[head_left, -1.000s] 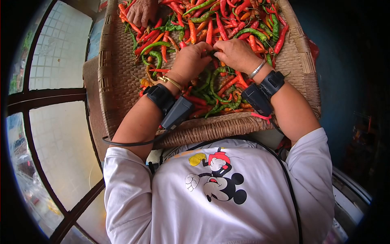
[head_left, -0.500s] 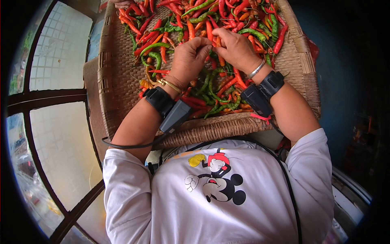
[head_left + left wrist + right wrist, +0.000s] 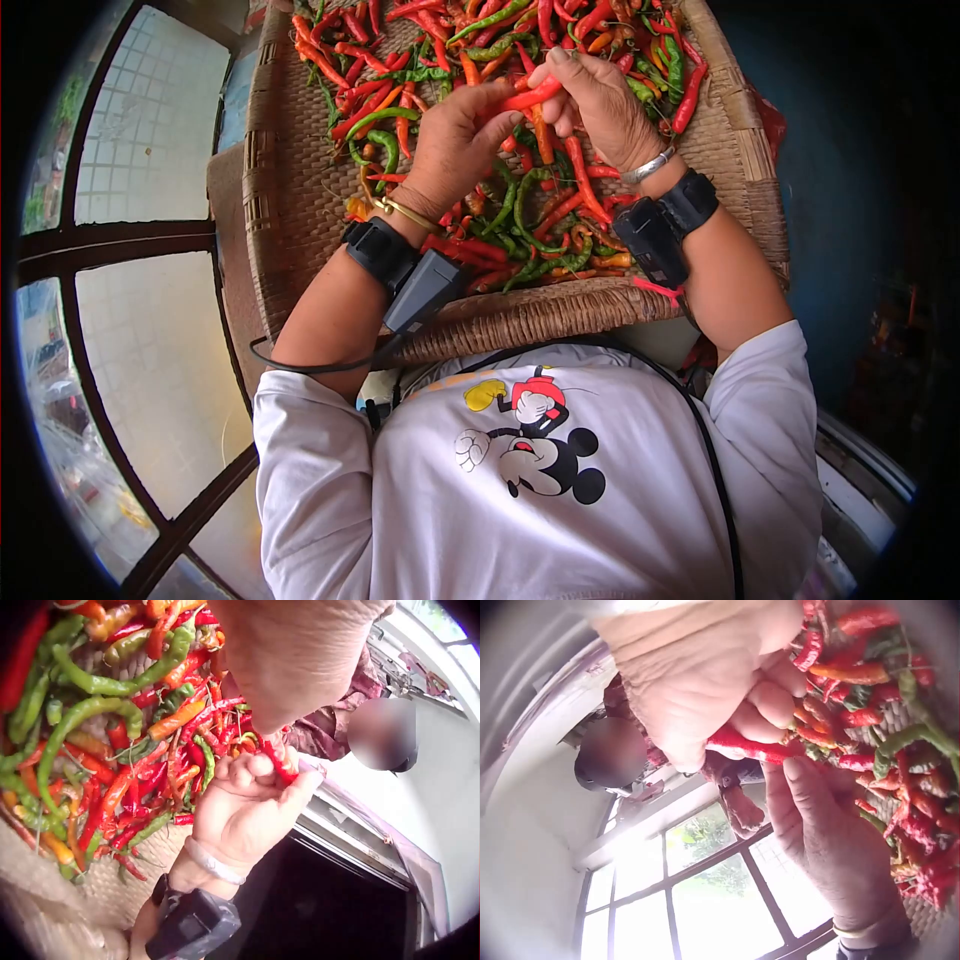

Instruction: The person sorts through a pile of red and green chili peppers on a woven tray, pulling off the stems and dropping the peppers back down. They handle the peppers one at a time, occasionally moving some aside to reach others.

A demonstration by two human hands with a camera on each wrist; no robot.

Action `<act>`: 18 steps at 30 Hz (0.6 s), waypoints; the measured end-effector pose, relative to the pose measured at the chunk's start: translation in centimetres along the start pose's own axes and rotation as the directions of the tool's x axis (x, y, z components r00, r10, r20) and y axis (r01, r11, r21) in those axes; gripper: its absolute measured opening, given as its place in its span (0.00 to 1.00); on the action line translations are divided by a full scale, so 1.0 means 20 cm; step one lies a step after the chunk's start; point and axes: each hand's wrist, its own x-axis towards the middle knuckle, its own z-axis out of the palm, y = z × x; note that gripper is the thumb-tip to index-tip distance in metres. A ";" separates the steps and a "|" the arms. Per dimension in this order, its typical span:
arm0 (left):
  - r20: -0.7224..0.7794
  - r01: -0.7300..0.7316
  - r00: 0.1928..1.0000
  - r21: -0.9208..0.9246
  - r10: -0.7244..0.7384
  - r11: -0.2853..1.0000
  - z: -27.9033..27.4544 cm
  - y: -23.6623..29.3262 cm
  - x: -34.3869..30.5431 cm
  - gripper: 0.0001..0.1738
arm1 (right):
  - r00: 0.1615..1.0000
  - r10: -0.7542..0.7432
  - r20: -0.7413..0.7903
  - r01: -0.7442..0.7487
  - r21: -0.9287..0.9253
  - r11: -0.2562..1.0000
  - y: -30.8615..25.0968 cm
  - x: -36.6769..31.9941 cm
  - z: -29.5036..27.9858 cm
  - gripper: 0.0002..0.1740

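A red chili pepper (image 3: pixel 532 97) is held between both hands above the peppers. My left hand (image 3: pixel 455 145) pinches one end of it between thumb and fingers. The right hand (image 3: pixel 606 108) has its fingers curled round the other end, with the thumb raised on top. In the right wrist view the chili (image 3: pixel 754 747) runs from the right palm to the left thumb and fingertips. Beneath the hands, red, orange and green chilies (image 3: pixel 540 215) lie in a woven basket tray (image 3: pixel 300 220).
Loose chilies (image 3: pixel 390 100) spread over the tray's far half. The thick braided rim (image 3: pixel 540 310) runs close to the body. Glass window panes (image 3: pixel 145 150) stand at the left. Another person (image 3: pixel 611 754), with a blurred face, is across the tray in the right wrist view.
The hands have moved up slightly, and the red chili now shows between them. The right hand has turned its thumb side upward. Another person's hand has left the tray's far left corner.
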 end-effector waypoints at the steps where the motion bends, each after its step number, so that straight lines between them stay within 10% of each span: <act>1: 0.102 0.163 0.983 -0.080 -0.154 0.983 -0.01 0.00 0.00 0.13 | 0.996 0.056 0.065 -0.063 0.113 0.992 0.00 -0.01 0.00 0.24; 7: 0.236 0.076 0.969 -0.030 -0.067 0.997 -0.11 -0.02 0.05 0.12 | 0.989 0.148 0.000 -0.136 0.404 0.905 0.06 0.02 -0.03 0.30; 9: 0.071 0.095 0.994 -0.123 -0.087 0.988 -0.18 -0.06 0.10 0.12 | 0.986 0.158 -0.048 -0.119 0.453 0.883 0.07 0.04 -0.06 0.29; 11: -0.270 0.054 0.952 -0.319 -0.145 0.946 -0.25 -0.12 0.15 0.15 | 0.996 0.034 -0.079 -0.027 0.081 0.996 0.09 0.05 -0.08 0.26; 13: -0.532 -0.094 0.834 0.123 0.146 0.988 -0.35 -0.21 0.21 0.17 | 0.997 0.035 -0.075 -0.029 0.076 0.997 0.10 0.04 -0.07 0.23; 16: -0.546 -0.131 0.790 0.292 0.278 0.947 -0.32 -0.21 0.18 0.17 | 1.000 -0.008 -0.012 0.002 -0.442 0.897 0.14 0.05 -0.04 0.14; 18: -0.232 -0.152 0.947 0.288 0.223 0.945 -0.26 -0.28 0.15 0.18 | 0.993 -0.092 0.077 0.120 -0.611 0.782 0.16 0.04 -0.02 0.13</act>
